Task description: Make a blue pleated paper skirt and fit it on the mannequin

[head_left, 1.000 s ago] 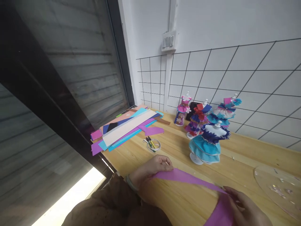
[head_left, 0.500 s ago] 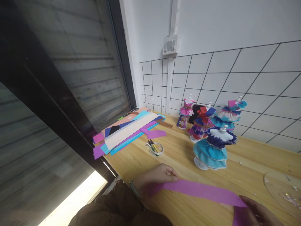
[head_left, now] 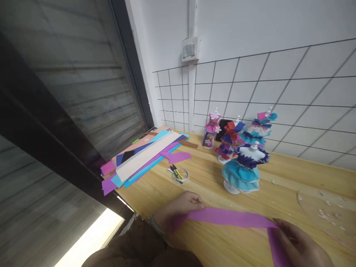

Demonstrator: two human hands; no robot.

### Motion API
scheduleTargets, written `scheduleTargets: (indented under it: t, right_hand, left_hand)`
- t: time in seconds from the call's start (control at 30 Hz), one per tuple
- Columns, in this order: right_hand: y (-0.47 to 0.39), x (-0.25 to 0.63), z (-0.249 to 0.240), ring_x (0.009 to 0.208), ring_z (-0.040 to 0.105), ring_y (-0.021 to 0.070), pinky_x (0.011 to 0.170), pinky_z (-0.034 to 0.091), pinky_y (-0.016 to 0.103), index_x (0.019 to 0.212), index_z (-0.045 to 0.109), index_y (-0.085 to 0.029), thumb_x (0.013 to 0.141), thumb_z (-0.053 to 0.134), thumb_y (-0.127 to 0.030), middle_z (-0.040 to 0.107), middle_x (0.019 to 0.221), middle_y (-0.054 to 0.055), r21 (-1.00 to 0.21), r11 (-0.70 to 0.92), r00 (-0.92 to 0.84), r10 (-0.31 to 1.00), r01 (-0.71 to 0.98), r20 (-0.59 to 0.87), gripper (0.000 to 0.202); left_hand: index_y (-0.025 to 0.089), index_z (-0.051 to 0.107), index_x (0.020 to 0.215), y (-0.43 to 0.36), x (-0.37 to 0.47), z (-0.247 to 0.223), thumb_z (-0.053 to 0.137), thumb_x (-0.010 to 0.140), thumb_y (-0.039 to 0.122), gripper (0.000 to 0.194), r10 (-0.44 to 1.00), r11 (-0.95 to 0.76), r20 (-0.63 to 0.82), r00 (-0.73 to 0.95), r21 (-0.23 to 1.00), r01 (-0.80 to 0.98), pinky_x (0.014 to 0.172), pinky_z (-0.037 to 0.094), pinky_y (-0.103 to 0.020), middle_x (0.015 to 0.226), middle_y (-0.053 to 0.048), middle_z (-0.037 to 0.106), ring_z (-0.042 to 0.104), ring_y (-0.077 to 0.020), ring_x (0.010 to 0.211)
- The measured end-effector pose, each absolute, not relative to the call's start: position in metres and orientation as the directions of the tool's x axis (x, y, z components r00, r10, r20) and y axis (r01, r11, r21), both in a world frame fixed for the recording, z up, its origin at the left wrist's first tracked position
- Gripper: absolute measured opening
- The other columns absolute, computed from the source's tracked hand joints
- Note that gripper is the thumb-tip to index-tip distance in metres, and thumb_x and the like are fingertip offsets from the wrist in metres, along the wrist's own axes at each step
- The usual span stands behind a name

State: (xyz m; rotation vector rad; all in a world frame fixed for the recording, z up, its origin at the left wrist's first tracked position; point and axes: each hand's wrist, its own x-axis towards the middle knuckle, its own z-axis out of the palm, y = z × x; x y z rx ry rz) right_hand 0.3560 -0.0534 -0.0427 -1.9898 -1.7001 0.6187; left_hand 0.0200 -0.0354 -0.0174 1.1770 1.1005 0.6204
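A long purple strip (head_left: 233, 217), of paper or thin fabric, is stretched between my two hands above the wooden table. My left hand (head_left: 185, 203) pinches it near its left part, and the end beyond hangs behind the wrist. At the lower right my right hand (head_left: 299, 243) grips the other part, from which a tail drops down out of view. Beyond the strip stands a small dress form (head_left: 241, 174) in a turquoise layered skirt with a dark blue ruffled top. Small scissors (head_left: 176, 172) lie inside a white ring (head_left: 187, 178) past my left hand.
At the back left lies a pile of coloured sheets and strips (head_left: 147, 154), a purple piece (head_left: 180, 157) at its edge. Three more dressed forms (head_left: 229, 139) stand near the grid wall. A clear round plate (head_left: 308, 207) with small bits sits at the right.
The view has turned a little to the right, so things appear shifted left. Both hands still hold the purple strip taut, and more of my right hand shows.
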Motion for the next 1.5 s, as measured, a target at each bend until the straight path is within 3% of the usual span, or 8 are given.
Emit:
scheduleTargets:
  t: [0.33,0.57,0.73,0.93,1.2,1.4,1.5]
  right_hand:
    - [-0.05,0.35,-0.043,0.096,0.064,0.0237,0.079,0.05,0.032,0.101,0.063,-0.026,0.081,0.046,-0.043,0.07,0.104,0.003,-0.649,-0.103,0.147,0.989,0.754,0.014,0.032]
    - [-0.048,0.35,-0.038,0.091,0.065,0.0232,0.076,0.05,0.031,0.093,0.066,-0.023,0.08,0.046,-0.04,0.071,0.099,0.005,-0.7,-0.067,0.153,0.986,0.711,0.061,0.029]
    - [-0.045,0.345,-0.03,0.087,0.064,0.0228,0.076,0.048,0.033,0.088,0.068,-0.02,0.081,0.046,-0.033,0.071,0.093,0.007,-0.724,-0.011,0.123,0.987,0.689,0.101,0.027]
    - [-0.041,0.335,-0.027,0.081,0.064,0.0188,0.074,0.047,0.029,0.086,0.069,-0.02,0.079,0.048,-0.024,0.071,0.087,0.005,-0.707,-0.039,0.198,0.97,0.706,0.143,0.022]
    - [-0.035,0.326,-0.035,0.077,0.063,0.0175,0.07,0.044,0.027,0.084,0.068,-0.022,0.08,0.053,-0.022,0.071,0.084,0.003,-0.651,-0.081,0.293,0.93,0.754,0.223,0.017]
    - [-0.034,0.324,-0.036,0.079,0.063,0.0172,0.07,0.045,0.027,0.087,0.067,-0.022,0.083,0.049,-0.022,0.07,0.085,0.002,-0.61,-0.122,0.331,0.912,0.783,0.242,0.018]
    - [-0.034,0.324,-0.037,0.08,0.063,0.0163,0.071,0.046,0.026,0.088,0.066,-0.022,0.084,0.05,-0.021,0.07,0.086,0.002,-0.573,-0.143,0.332,0.912,0.807,0.24,0.017]
  left_hand:
    - [0.011,0.058,0.075,-0.033,0.02,-0.015,0.065,0.064,0.057,0.047,0.858,0.309,-0.371,0.354,0.925,0.221,0.05,0.022,-0.02,0.058,0.003,0.049,0.038,-0.0062,0.052]
    - [0.011,0.058,0.076,-0.03,0.021,-0.009,0.064,0.061,0.059,0.051,0.838,0.281,-0.383,0.388,0.914,0.294,0.05,0.023,-0.02,0.057,0.004,0.049,0.036,-0.0068,0.051]
    - [0.011,0.059,0.081,-0.028,0.024,-0.003,0.06,0.067,0.055,0.046,0.802,0.177,-0.406,0.437,0.862,0.475,0.05,0.022,-0.021,0.056,0.004,0.045,0.034,-0.0076,0.05]
    - [0.014,0.048,0.063,-0.02,0.027,-0.004,0.052,0.071,0.053,0.04,0.749,-0.01,-0.409,0.522,0.779,0.626,0.054,0.023,-0.023,0.058,0.003,0.038,0.034,-0.0106,0.057]
    - [0.019,0.034,0.058,-0.003,0.034,-0.003,0.049,0.068,0.064,0.049,0.64,-0.086,-0.4,0.656,0.811,0.579,0.055,0.025,-0.024,0.057,0.004,0.03,0.03,-0.0112,0.057]
    - [0.02,0.036,0.062,0.01,0.03,0.001,0.053,0.061,0.073,0.056,0.555,0.126,-0.448,0.701,0.878,0.461,0.048,0.031,-0.023,0.056,0.005,0.033,0.031,-0.0092,0.05]
    - [0.019,0.039,0.064,0.013,0.025,-0.004,0.058,0.063,0.067,0.052,0.556,0.149,-0.373,0.743,0.924,0.352,0.05,0.036,-0.021,0.056,0.006,0.037,0.035,-0.0081,0.051]
